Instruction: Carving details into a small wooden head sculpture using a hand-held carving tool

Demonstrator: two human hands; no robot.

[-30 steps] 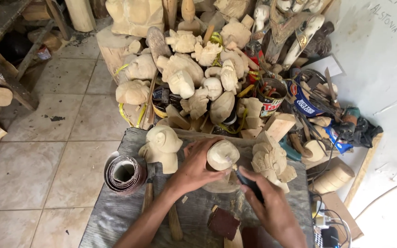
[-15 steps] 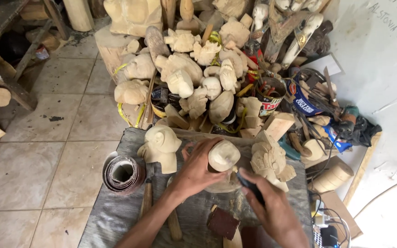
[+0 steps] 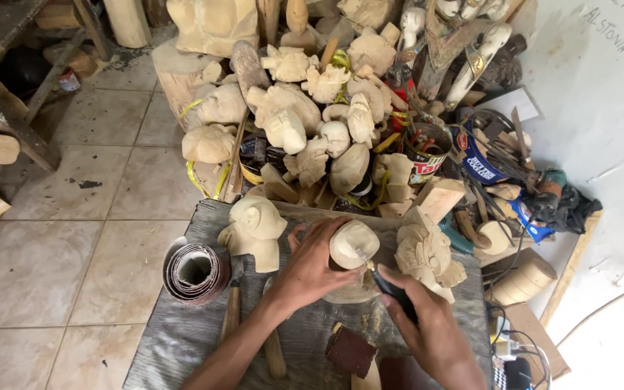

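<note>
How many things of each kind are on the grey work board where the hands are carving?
Pale wood carvings: 3, the rounded piece steadied by the left hand, a bust and a mask-like head
Sandpaper rolls: 1
Dark-handled carving tools: 1, in the right hand
Dark red-brown blocks: 1
Total: 6

You've got three pale wood carvings on the surface [image 3: 182, 339]: one rounded head piece [image 3: 353, 243] under your two hands, left hand [image 3: 312, 263] and right hand [image 3: 427, 325]; one helmeted bust [image 3: 256, 230] to its left; one ornate mask carving [image 3: 425, 254] to its right. One dark-handled carving tool [image 3: 391, 287]. One roll of sandpaper [image 3: 195, 271]. Two wooden tool handles [image 3: 231, 318] lying near your left forearm. One dark red-brown sanding block [image 3: 349, 352]. One printed tin can [image 3: 427, 150] behind. The heap of unfinished carvings [image 3: 305, 108] beyond the surface: well over a dozen, overlapping, exact count not readable.
</note>
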